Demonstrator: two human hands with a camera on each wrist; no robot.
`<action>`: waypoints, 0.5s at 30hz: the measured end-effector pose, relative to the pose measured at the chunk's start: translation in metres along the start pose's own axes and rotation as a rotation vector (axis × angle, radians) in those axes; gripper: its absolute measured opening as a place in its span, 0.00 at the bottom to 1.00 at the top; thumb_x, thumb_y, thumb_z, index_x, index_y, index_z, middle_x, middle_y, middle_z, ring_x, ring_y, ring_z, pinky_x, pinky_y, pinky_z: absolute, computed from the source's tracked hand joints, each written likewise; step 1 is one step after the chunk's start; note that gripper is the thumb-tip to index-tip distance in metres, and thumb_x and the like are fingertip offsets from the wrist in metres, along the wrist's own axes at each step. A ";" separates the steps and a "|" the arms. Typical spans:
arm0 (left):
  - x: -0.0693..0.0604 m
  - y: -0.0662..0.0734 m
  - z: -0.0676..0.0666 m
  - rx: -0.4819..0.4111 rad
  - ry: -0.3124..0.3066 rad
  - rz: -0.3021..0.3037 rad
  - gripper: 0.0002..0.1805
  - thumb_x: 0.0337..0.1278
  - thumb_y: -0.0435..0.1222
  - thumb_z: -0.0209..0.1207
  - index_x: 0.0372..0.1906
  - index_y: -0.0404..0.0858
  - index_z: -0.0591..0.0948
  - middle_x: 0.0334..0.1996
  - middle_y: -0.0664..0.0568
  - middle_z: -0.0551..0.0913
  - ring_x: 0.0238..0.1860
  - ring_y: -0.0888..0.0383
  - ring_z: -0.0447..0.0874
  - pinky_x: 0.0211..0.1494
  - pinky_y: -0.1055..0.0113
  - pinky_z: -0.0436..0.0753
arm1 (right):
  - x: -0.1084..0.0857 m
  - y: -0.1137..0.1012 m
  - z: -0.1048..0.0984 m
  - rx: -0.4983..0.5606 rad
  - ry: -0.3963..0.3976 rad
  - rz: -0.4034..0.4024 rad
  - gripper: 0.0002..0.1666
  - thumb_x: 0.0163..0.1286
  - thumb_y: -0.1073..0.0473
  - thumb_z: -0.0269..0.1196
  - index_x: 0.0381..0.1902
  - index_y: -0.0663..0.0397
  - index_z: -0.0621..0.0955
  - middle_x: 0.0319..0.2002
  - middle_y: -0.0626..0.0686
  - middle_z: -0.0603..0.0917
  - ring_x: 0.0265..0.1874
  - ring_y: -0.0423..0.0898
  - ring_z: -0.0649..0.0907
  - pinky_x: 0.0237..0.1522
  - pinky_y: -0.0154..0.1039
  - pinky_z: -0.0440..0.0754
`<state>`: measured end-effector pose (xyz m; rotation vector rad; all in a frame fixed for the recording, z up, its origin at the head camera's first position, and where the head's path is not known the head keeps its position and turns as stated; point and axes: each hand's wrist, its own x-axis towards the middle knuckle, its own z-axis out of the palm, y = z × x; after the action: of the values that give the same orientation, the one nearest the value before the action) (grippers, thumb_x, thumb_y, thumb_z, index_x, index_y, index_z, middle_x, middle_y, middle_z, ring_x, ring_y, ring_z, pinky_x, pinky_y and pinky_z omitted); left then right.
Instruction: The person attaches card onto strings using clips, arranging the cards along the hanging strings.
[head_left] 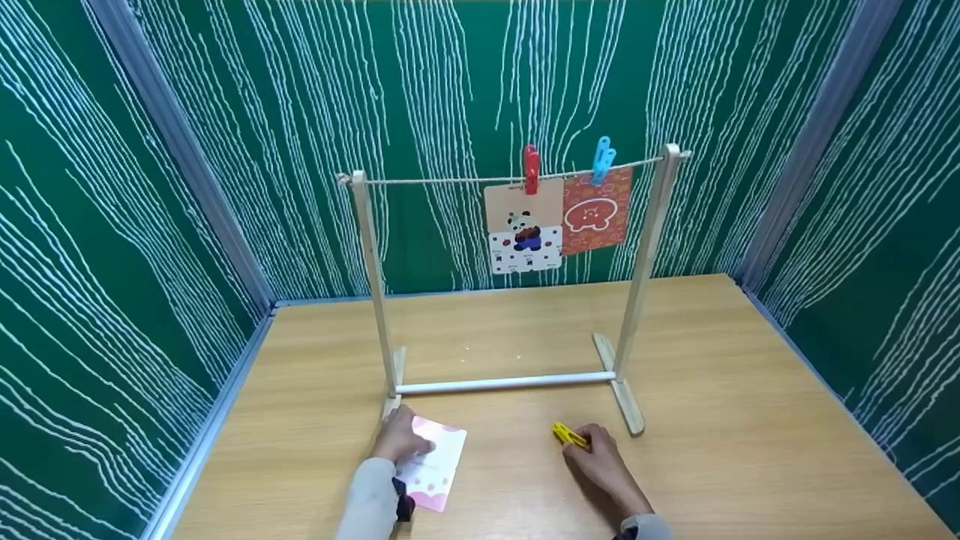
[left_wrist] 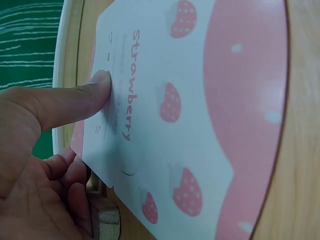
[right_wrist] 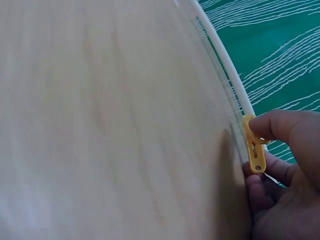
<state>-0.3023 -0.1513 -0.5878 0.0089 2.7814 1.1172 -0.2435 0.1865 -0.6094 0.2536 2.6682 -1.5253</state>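
Between thumb and fingers, my left hand pinches a white and pink card with strawberries and the word "strawberry" on it. It is by the left foot of a small wooden rack. My right hand holds a yellow clothespin by thumb and fingers, over the table on the right. On the rack's string hang a panda card under a red clothespin and a red-orange card under a blue clothespin.
The rack stands on a wooden table, with a white bar low between its posts. Its right foot lies just beyond my right hand. Green walls with white lines enclose the table at the back and both sides.
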 end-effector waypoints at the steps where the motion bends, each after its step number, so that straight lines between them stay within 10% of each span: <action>1: 0.000 0.000 -0.001 -0.004 -0.009 -0.011 0.27 0.33 0.29 0.73 0.41 0.30 0.71 0.38 0.44 0.73 0.40 0.50 0.70 0.49 0.55 0.74 | 0.000 0.000 -0.001 0.017 -0.015 0.019 0.17 0.63 0.59 0.62 0.46 0.65 0.74 0.46 0.60 0.75 0.46 0.52 0.74 0.50 0.46 0.71; 15: 0.002 -0.012 -0.014 -0.323 -0.063 -0.023 0.18 0.43 0.22 0.65 0.40 0.30 0.70 0.32 0.49 0.66 0.35 0.55 0.66 0.36 0.68 0.68 | 0.006 -0.010 -0.018 0.095 -0.120 0.095 0.23 0.62 0.57 0.63 0.53 0.66 0.77 0.50 0.60 0.80 0.49 0.51 0.78 0.55 0.50 0.73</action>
<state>-0.3060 -0.1695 -0.5861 -0.0219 2.5084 1.5169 -0.2510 0.1974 -0.5924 0.2799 2.4600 -1.5871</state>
